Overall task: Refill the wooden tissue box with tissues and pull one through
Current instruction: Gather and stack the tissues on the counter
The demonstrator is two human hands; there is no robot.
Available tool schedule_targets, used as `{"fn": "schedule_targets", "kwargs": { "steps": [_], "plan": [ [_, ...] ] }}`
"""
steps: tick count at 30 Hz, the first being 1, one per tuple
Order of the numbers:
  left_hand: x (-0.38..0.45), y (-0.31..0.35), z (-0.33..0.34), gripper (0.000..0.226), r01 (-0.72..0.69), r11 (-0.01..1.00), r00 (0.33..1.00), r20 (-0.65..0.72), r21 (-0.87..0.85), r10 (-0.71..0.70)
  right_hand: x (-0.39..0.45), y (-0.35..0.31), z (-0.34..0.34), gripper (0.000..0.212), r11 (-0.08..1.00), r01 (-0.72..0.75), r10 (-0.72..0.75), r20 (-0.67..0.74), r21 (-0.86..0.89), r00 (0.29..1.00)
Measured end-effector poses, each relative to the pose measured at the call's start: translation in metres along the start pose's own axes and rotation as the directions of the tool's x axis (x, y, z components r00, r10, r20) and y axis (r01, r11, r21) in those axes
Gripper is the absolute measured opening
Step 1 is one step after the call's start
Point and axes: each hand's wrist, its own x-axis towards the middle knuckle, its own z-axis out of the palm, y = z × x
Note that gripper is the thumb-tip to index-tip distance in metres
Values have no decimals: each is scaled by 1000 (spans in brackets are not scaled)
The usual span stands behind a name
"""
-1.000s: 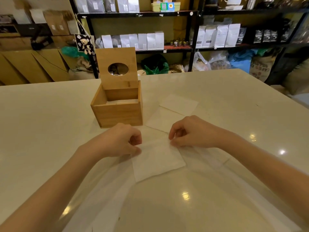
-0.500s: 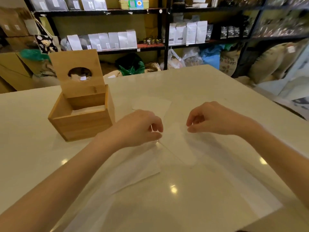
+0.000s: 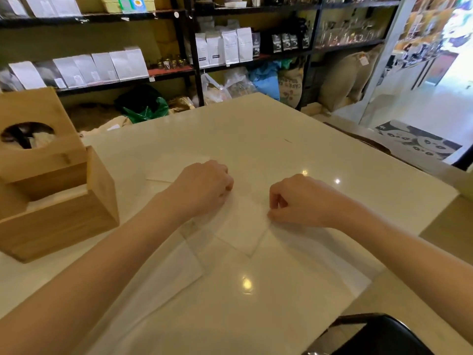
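Note:
A wooden tissue box [image 3: 58,221] stands at the left on the white table [image 3: 281,139], its hinged lid [image 3: 38,134] with a round hole raised upright. White tissue shows inside the box. A white square tissue [image 3: 243,226] lies flat between my hands. My left hand [image 3: 204,188] is curled with its fingertips on the tissue's left corner. My right hand [image 3: 297,201] pinches the tissue's right corner. Another tissue [image 3: 176,167] lies flat behind my left hand.
A clear plastic wrapper [image 3: 179,278] is spread on the table under my arms. A black chair back [image 3: 371,334] sits at the bottom right. The table's right edge is near my right arm. Shelves with white bags [image 3: 102,65] stand behind.
The view has swung right, so the box now sits at the far left. Both hands moved from the near tissue to one further right and now hold its corners.

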Motion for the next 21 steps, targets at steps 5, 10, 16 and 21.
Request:
{"fn": "schedule_targets", "kwargs": {
  "steps": [5, 10, 16, 21],
  "plan": [
    [2, 2, 1, 25, -23, 999, 1000, -17, 30, 23, 0, -4, 6, 8, 999, 27, -27, -6, -34, 1000],
    [-4, 1, -1, 15, 62, 992, 998, 5, -110, -62, 5, -2, 3, 7, 996, 55, -55, -9, 66, 998],
    [-25, -16, -29, 10, 275, 797, 958, 79, -538, -277, 16, -8, -14, 8, 825, 71, 29, -168, 561, 985],
    [-53, -25, -57, 18, 422, 604, 904, 265, -676, -335, 29, -28, -31, 18, 630, 57, 4, -76, 774, 997]
  ]
}}
